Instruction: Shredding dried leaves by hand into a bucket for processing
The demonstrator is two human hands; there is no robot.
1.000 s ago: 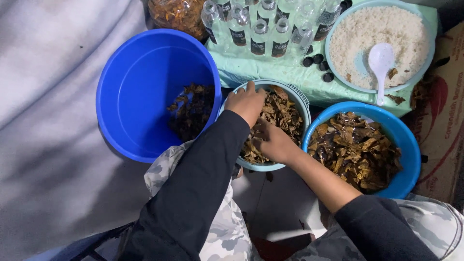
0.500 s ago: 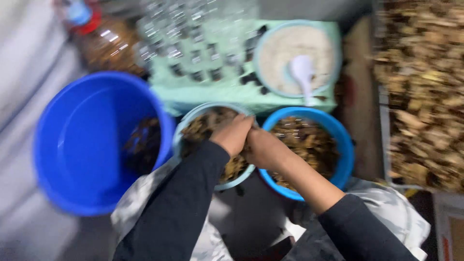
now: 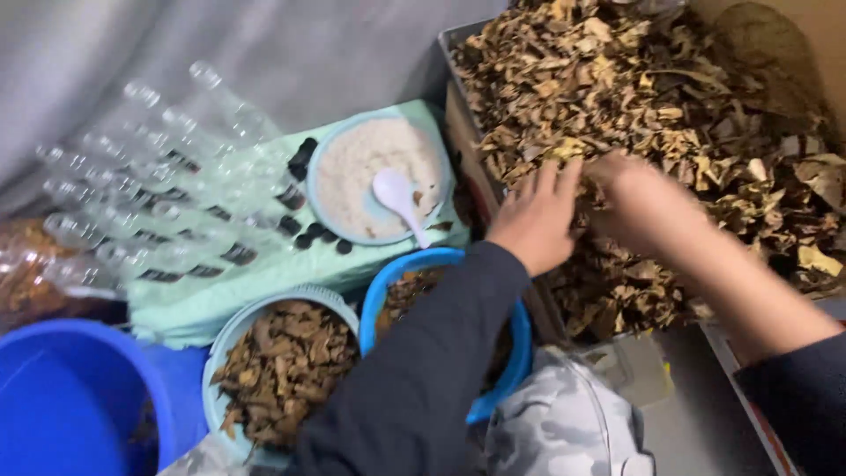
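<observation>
both hands in leaf pile (image 3: 670, 97) at upper right, gathering step; left hand (image 3: 535, 216) spread flat on leaves; right hand (image 3: 636, 201) blurred, grip unclear; next needs firm scoop, carry to bowls (image 3: 264, 370) at lower left

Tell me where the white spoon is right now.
In the head view, the white spoon lies in the pale bowl of white grains at upper centre, left of the left hand, just behind the blue bowl.
</observation>
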